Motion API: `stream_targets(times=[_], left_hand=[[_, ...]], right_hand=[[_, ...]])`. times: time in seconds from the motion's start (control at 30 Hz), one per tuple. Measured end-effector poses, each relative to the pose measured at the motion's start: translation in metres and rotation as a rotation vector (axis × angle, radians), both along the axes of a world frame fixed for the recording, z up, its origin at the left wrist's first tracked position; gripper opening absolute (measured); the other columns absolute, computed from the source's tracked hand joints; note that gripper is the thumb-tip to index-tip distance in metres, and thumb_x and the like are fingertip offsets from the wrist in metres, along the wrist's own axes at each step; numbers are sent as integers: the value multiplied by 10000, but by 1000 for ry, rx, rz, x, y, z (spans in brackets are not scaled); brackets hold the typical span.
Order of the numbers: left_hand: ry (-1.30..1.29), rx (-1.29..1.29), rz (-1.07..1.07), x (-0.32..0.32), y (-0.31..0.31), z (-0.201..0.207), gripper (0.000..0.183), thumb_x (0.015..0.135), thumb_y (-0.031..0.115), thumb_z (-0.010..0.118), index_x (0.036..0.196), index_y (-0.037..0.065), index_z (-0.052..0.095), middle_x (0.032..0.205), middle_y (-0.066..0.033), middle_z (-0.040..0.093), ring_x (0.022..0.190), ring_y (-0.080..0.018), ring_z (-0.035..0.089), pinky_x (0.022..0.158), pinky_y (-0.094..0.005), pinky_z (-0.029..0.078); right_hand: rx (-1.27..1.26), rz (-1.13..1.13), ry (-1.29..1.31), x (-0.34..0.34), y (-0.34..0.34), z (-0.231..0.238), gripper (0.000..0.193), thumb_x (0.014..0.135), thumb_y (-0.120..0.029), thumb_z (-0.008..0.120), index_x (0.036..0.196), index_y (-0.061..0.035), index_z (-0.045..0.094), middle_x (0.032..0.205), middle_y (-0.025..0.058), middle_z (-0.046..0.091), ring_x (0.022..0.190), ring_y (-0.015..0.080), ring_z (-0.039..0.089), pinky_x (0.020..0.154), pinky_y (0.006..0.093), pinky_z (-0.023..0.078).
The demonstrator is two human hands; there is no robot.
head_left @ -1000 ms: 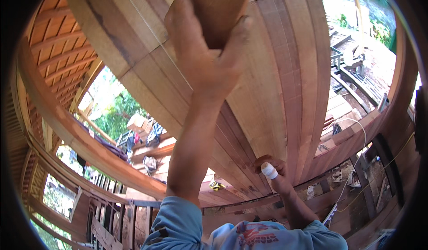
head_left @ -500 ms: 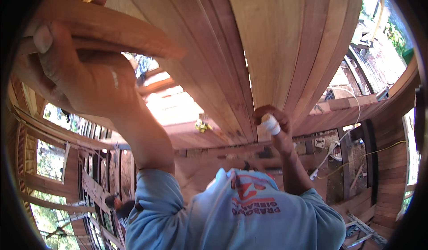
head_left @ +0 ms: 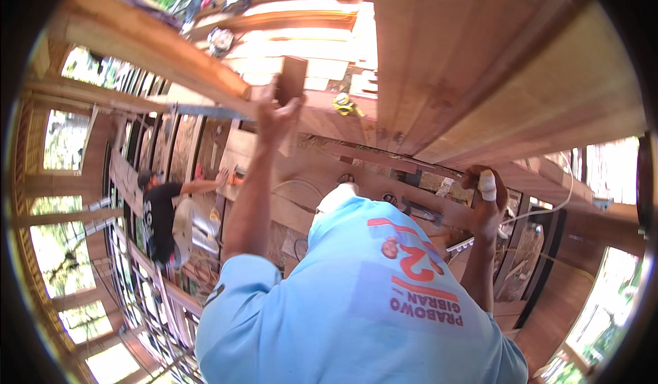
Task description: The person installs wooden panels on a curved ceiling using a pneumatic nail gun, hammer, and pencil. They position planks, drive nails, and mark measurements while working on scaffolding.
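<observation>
My left hand [head_left: 275, 118] grips a short brown wooden block [head_left: 292, 80], with fingers and thumb around its lower end. It is beside the end of a long timber beam [head_left: 157, 50]. My right hand [head_left: 486, 195] is closed near the lower edge of a broad wall of planks [head_left: 473, 76] on the right. A white wrap [head_left: 487, 185] covers one of its digits. What those curled fingers hold, if anything, is hidden. Between the block and the planks, a yellow tape measure [head_left: 345, 104] lies on a wooden ledge.
On the left below, a co-worker in a black shirt [head_left: 159, 216] reaches an arm toward a board. Stacked timber [head_left: 288, 24] lies in bright light beyond the ledge. A white cable [head_left: 548, 213] hangs at the right. Dark floor joists [head_left: 195, 137] have gaps between them.
My left hand has come down and away from close to the head view, still with a wooden piece in it. My view has turned, so the planks sit farther right. A co-worker now shows clearly.
</observation>
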State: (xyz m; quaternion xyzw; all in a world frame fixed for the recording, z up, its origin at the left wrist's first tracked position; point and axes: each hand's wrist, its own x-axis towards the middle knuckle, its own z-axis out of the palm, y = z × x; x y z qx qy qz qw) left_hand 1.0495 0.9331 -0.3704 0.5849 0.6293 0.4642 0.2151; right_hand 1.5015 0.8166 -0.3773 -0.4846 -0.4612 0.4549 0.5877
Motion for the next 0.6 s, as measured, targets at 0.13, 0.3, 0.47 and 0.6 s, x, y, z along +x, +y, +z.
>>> stream_targets(times=[0.13,0.3,0.47,0.6], left_hand=[[214,-171,34,-32,4,-73,761,732,193,840,1391,-31,531,1258,-221,642,1132,-366,641,976,-430,526],[352,-349,29,-66,33,-194,869,719,240,829,1458,-7,444,1351,-228,552,1235,-398,566,1039,-489,464],[512,-453,-68,-105,69,-233,854,724,193,785,1471,0,419,1353,-203,551,1216,-393,572,1006,-519,465],[672,-341,-238,-144,101,-265,739,771,101,676,1461,7,429,1348,-194,560,1216,-383,572,1006,-520,449]], right_hand=[[-144,48,-130,-49,9,-3,408,987,-357,550,1041,22,691,879,52,669,785,158,606,753,316,495],[-374,129,-198,-104,17,-30,355,996,-331,550,1028,-10,697,845,37,653,785,140,609,755,294,494],[-412,423,-408,-180,25,-13,187,947,-121,642,1093,-18,696,1007,54,678,909,136,641,801,276,514],[-540,423,-515,-207,18,-19,249,921,-144,710,1118,7,687,1046,84,689,958,175,680,847,307,537]])
